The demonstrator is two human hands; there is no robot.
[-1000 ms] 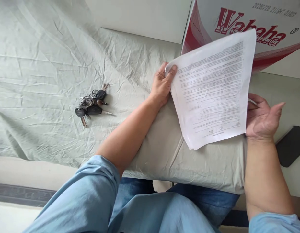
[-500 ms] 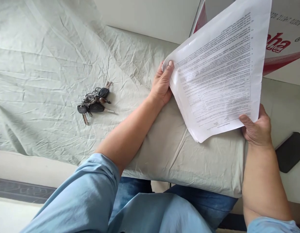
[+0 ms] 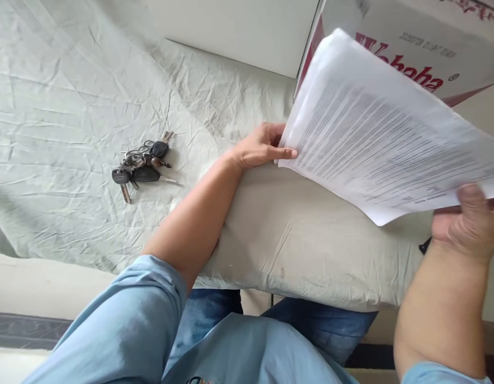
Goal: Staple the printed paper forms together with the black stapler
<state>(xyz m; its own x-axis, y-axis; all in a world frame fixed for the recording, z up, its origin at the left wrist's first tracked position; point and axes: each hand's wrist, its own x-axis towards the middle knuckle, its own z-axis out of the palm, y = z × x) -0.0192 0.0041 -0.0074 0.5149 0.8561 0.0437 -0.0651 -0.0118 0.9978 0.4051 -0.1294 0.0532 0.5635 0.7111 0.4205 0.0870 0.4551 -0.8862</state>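
Observation:
A stack of printed paper sheets [image 3: 375,138] is held up in front of me, tilted, with dense lines of text on the facing side. My left hand [image 3: 267,146] pinches its left corner, thumb on top and fingers behind. At the lower right edge my right hand [image 3: 471,218] grips the sheets, its thumb over the print and a little blurred. Below the sheets lies the pale green cloth [image 3: 279,224] covering the table. A bunch of keys [image 3: 145,165] on metal rings, with black key heads, rests on the cloth left of my left hand.
Behind the papers stands a white and red carton [image 3: 415,53] with red lettering, partly covered by them. A plain white box-like surface [image 3: 239,32] stands left of it. A dark object [image 3: 424,246] shows slightly beside my right wrist, mostly hidden.
The papers have swung round clockwise, their right side moving right and down with my right hand. My left hand has turned at its corner. More of the carton's lettering shows.

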